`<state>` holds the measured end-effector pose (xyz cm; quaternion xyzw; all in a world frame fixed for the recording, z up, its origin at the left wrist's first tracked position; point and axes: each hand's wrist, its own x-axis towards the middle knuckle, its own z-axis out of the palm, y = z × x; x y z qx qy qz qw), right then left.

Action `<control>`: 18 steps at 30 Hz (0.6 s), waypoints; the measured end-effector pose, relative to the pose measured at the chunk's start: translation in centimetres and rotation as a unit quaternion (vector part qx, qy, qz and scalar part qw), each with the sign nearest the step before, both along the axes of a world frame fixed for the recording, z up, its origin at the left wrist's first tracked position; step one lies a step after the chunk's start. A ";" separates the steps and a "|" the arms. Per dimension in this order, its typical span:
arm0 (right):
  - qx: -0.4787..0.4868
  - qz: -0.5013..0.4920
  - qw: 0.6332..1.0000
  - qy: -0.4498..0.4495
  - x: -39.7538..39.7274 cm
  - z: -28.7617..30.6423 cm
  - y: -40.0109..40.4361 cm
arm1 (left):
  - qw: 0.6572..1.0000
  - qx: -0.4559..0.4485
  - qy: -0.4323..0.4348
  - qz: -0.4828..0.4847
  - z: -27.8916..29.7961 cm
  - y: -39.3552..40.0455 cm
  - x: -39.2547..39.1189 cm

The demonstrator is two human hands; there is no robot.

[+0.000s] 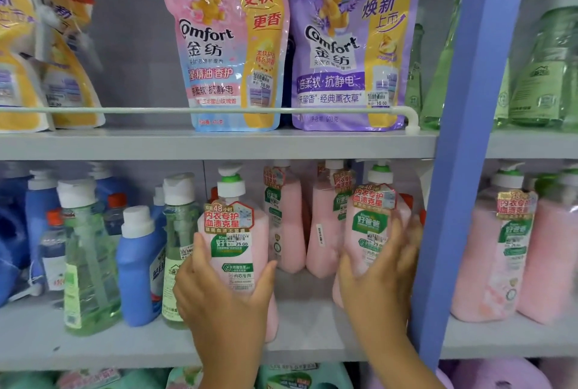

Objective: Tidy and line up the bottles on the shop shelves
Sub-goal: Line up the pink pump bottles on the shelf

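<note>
Left hand (219, 288): fingers curled round the lower body of a pink pump bottle (237, 251), thumb on its left edge, index on its right, firm grip. Bottle upright at the front of the middle shelf (93, 345), green-and-white pump on top, red promo tag at the neck, price sticker on the label.

Right hand (380, 276): fingers wrapped round the right side of a second pink pump bottle (367, 232), thumb across the lower front, fingertips reaching round toward the blue upright post (463, 169). This bottle also upright, just beside the post, same tag and label.

Between and behind the two held bottles: two more pink bottles (291, 232), further back on the shelf, one turned so a barcode strip shows.

Left of the left hand: a clear green bottle with a white cap (178, 232), touching or nearly touching the hand, then a blue bottle (140, 266), a green spray-type bottle (84, 263), more blue ones behind, unevenly set.

Upper shelf: pink Comfort refill pouch (231, 54) and purple Comfort pouch (347, 50) side by side behind a white rail (187, 110); yellow pouches (37, 60) leaning at far left.

Right of the post: more pink pump bottles (506, 248).
</note>
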<state>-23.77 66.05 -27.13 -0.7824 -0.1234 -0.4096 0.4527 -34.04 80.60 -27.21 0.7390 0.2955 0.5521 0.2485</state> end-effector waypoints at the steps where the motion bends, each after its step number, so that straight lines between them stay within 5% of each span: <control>1: 0.018 0.004 1.000 0.009 0.5 0.1 -0.2 | 1.000 0.003 -0.005 -0.001 -0.1 0.1 0.1; 12: 0.039 -0.025 0.999 -0.014 0.1 -2.3 0.2 | 0.996 0.038 -0.058 -0.049 -2.7 1.5 1.0; 15: -0.007 0.081 0.994 -0.075 -2.4 -1.9 1.9 | 0.994 0.038 -0.073 -0.077 -3.2 1.9 0.8; 18: -0.008 0.177 0.984 0.025 -1.2 0.3 5.4 | 0.992 0.040 -0.081 -0.085 -3.2 2.0 0.8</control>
